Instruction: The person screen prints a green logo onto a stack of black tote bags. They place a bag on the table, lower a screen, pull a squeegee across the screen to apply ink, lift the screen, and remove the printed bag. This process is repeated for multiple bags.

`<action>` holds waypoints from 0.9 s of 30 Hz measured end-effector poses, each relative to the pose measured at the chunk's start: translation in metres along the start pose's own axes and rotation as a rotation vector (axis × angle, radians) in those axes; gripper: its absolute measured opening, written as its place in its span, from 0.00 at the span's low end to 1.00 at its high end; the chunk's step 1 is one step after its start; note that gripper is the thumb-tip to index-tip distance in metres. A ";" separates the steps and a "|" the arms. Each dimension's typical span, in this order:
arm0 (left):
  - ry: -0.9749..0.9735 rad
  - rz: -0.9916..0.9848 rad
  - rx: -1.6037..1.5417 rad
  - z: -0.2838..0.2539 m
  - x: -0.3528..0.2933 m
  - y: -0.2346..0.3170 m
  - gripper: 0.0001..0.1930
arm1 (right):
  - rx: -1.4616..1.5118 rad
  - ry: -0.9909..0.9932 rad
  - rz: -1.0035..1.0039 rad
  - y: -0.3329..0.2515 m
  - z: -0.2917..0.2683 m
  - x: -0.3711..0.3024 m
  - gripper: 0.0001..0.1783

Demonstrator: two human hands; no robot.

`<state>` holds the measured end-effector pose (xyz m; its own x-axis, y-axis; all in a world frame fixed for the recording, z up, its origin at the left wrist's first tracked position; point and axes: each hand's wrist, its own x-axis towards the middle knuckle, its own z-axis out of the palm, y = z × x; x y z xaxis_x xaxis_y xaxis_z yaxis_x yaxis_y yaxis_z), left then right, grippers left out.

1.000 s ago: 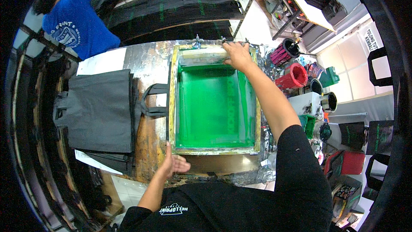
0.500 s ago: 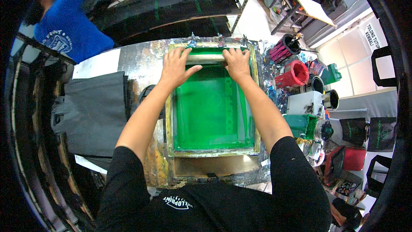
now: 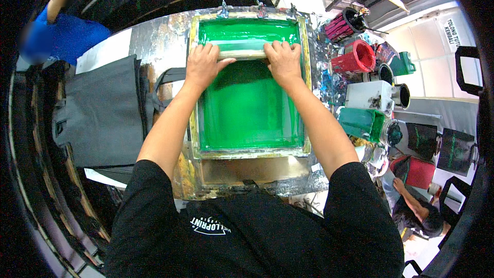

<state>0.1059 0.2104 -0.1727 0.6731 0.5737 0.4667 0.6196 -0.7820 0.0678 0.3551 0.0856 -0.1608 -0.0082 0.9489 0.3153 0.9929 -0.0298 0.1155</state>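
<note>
A wooden-framed printing screen (image 3: 194, 123) coated in green ink lies flat on the paint-stained table (image 3: 154, 36). Across its far half sits a long squeegee (image 3: 247, 51). My left hand (image 3: 201, 64) grips the squeegee's left end and my right hand (image 3: 284, 62) grips its right end. Both hands press down on it, fingers wrapped over the top. The green mesh (image 3: 247, 113) below the squeegee looks evenly coated.
A stack of dark grey bags (image 3: 100, 108) lies left of the screen. Ink tubs and cans, red (image 3: 355, 56), white (image 3: 370, 95) and green (image 3: 365, 121), crowd the right side. A person in blue (image 3: 62, 36) stands far left; another person (image 3: 417, 211) crouches lower right.
My left hand left the table's near edge and joined my right hand on the squeegee at the screen's far end; both have since drawn the squeegee a little toward me.
</note>
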 end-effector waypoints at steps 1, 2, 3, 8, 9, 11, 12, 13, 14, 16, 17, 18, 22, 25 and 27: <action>-0.010 0.000 -0.001 -0.006 -0.009 0.008 0.28 | 0.011 0.026 -0.004 -0.003 -0.002 -0.013 0.24; -0.016 -0.001 0.004 -0.015 -0.020 0.014 0.28 | 0.034 0.037 -0.004 -0.010 -0.012 -0.023 0.19; -0.023 0.002 0.009 -0.023 -0.030 0.021 0.28 | 0.027 0.030 -0.005 -0.015 -0.017 -0.034 0.19; -0.049 -0.013 -0.050 -0.057 -0.089 0.055 0.27 | 0.030 0.016 -0.002 -0.044 -0.045 -0.095 0.15; -0.053 -0.010 -0.048 -0.062 -0.099 0.062 0.27 | 0.025 0.003 0.006 -0.049 -0.051 -0.108 0.14; -0.063 -0.007 -0.043 -0.074 -0.121 0.077 0.27 | 0.040 -0.004 0.014 -0.060 -0.059 -0.134 0.13; -0.062 -0.013 -0.044 -0.080 -0.131 0.085 0.27 | 0.041 0.008 0.017 -0.065 -0.063 -0.146 0.12; -0.062 -0.009 -0.053 -0.086 -0.140 0.092 0.27 | 0.043 0.020 0.019 -0.070 -0.066 -0.158 0.12; -0.062 -0.011 -0.058 -0.093 -0.152 0.097 0.27 | 0.038 0.013 0.014 -0.076 -0.073 -0.168 0.12; -0.064 -0.002 -0.052 -0.102 -0.173 0.108 0.27 | 0.052 -0.001 0.023 -0.086 -0.081 -0.191 0.12; -0.064 0.000 -0.059 -0.108 -0.182 0.112 0.28 | 0.060 -0.007 0.023 -0.091 -0.084 -0.202 0.12; -0.084 -0.005 -0.057 -0.112 -0.191 0.118 0.28 | 0.051 -0.043 0.030 -0.095 -0.087 -0.212 0.12; -0.071 -0.026 -0.068 -0.123 -0.201 0.127 0.28 | 0.072 -0.009 0.028 -0.102 -0.098 -0.226 0.13; -0.152 -0.079 -0.150 -0.124 -0.203 0.124 0.30 | 0.075 -0.121 0.016 -0.094 -0.103 -0.215 0.17; -0.101 -0.041 -0.215 -0.137 -0.202 0.122 0.35 | 0.173 -0.169 0.052 -0.097 -0.119 -0.217 0.21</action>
<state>-0.0103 -0.0342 -0.1378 0.6932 0.6187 0.3696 0.5541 -0.7855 0.2757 0.2465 -0.1546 -0.1278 0.0490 0.9871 0.1527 0.9972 -0.0395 -0.0641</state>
